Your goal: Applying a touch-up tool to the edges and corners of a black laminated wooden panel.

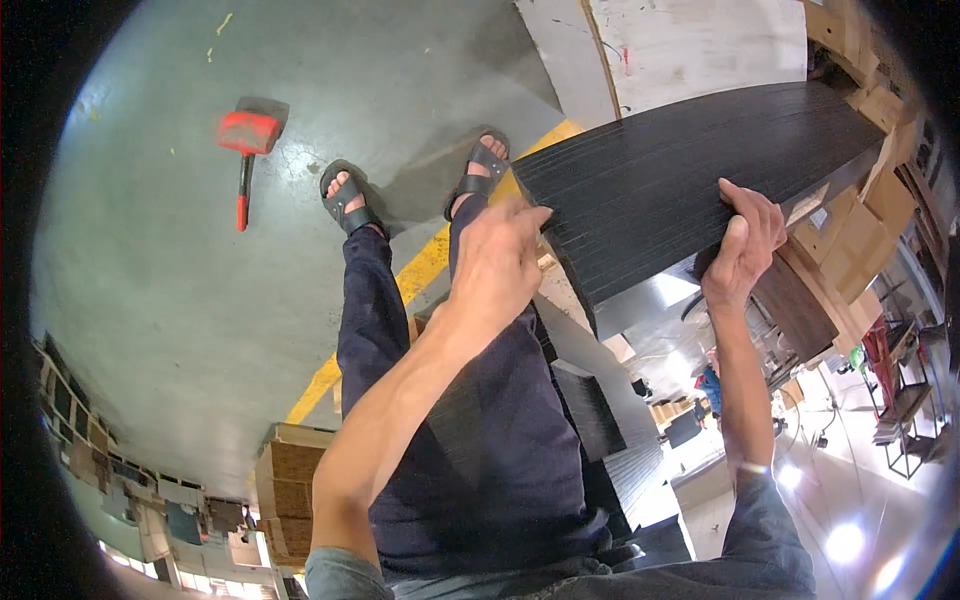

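A long black wood-grain panel (690, 170) is held up in front of me, running from the centre toward the upper right. My left hand (497, 262) grips its near left corner, fingers curled over the edge. My right hand (745, 245) clamps the panel's right long edge, thumb on top. Below the panel I see my dark trousers and my two sandalled feet (350, 200) on the grey concrete floor.
A red-headed mallet (245, 150) lies on the floor at the upper left. A yellow floor line (420, 275) runs diagonally past my feet. More dark panels (600, 410) are stacked below. Cardboard boxes (860, 240) stand at the right, and a white board (690, 45) is at the top.
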`<state>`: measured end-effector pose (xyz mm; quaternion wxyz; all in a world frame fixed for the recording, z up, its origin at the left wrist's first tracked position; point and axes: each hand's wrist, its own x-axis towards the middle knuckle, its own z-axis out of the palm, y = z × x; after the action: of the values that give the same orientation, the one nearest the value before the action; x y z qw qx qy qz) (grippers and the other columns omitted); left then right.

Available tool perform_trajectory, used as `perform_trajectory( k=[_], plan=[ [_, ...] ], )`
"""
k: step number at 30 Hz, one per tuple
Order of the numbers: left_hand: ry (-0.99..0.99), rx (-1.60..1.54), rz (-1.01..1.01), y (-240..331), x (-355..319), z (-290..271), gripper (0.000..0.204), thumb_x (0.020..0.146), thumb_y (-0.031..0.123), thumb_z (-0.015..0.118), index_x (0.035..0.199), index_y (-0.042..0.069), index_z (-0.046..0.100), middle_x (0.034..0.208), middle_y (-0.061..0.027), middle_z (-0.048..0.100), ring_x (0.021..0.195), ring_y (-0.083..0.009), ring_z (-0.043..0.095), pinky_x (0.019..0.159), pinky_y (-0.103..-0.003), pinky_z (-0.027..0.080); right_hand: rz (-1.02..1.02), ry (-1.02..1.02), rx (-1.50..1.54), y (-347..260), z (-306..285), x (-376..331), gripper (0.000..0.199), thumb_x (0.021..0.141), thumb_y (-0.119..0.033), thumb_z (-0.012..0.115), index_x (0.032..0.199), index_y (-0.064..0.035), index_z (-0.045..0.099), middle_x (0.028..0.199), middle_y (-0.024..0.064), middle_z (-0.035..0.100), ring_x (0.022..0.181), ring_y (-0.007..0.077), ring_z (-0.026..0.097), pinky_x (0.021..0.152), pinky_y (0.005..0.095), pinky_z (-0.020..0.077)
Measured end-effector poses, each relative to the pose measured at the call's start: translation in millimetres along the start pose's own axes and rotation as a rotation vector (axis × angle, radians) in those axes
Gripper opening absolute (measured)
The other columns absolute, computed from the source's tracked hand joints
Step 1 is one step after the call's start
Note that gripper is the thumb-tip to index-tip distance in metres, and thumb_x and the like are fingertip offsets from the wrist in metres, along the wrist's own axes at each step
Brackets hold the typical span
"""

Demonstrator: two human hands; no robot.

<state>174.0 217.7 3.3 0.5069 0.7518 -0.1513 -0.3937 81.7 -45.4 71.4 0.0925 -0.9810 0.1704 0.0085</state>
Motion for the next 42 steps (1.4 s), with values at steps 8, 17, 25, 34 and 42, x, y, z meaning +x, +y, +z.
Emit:
perform_trajectory(
  k=[8, 17, 25, 34, 42],
  plan=[
    [-0.009, -0.171, 0.143, 49, -18, -3, 0.039, 0.073, -0.012, 0.058, 0.108, 0.000, 0.070, 0.100, -0.0194, 0.065, 0.088, -0.0363, 0.066, 0.078, -0.042, 0.054, -0.041, 0.012, -0.022, 7, -8, -1, 0.038, 0.101, -0.026, 0.039, 0.112, -0.0092, 0.071, 0.105, 0.0066, 0.066, 0.104, 0.0245, 0.056, 0.099, 0.0405, 0.0310],
    [-0.151, -0.132, 0.330, 70, -35, -8, 0.036, 0.069, -0.008, 0.061, 0.103, 0.000, 0.070, 0.097, -0.0179, 0.065, 0.090, -0.0353, 0.066, 0.078, -0.042, 0.055, -0.047, 0.034, -0.038, 6, -2, -3, 0.037, 0.099, -0.025, 0.039, 0.113, -0.0103, 0.071, 0.104, 0.0062, 0.066, 0.103, 0.0238, 0.056, 0.103, 0.0404, 0.0295],
    [0.161, -0.579, -0.299, 33, -80, -4, 0.021, 0.091, -0.001, 0.063, 0.110, -0.006, 0.067, 0.093, -0.0073, 0.064, 0.082, -0.0134, 0.061, 0.072, -0.027, 0.050, -0.023, 0.024, 0.007, 3, -5, -1, 0.032, 0.097, -0.022, 0.045, 0.113, -0.0126, 0.071, 0.105, 0.0054, 0.065, 0.106, 0.0236, 0.056, 0.104, 0.0422, 0.0290],
    [0.264, -0.543, -0.540, 73, -110, -30, 0.015, 0.092, 0.007, 0.065, 0.102, -0.004, 0.067, 0.087, 0.0006, 0.062, 0.078, -0.0060, 0.055, 0.071, -0.023, 0.044, 0.008, 0.042, 0.036, 3, -17, 4, 0.026, 0.089, -0.018, 0.053, 0.111, -0.0139, 0.067, 0.103, 0.0063, 0.062, 0.109, 0.0247, 0.054, 0.100, 0.0451, 0.0298],
    [0.416, -0.346, -0.609, 140, -119, -15, 0.019, 0.091, 0.008, 0.069, 0.104, -0.006, 0.068, 0.085, 0.0007, 0.061, 0.077, -0.0075, 0.054, 0.070, -0.023, 0.044, 0.065, 0.030, 0.102, 10, -25, -3, 0.026, 0.086, -0.021, 0.060, 0.110, -0.0134, 0.066, 0.103, 0.0047, 0.062, 0.109, 0.0239, 0.054, 0.105, 0.0491, 0.0298]
  ],
)
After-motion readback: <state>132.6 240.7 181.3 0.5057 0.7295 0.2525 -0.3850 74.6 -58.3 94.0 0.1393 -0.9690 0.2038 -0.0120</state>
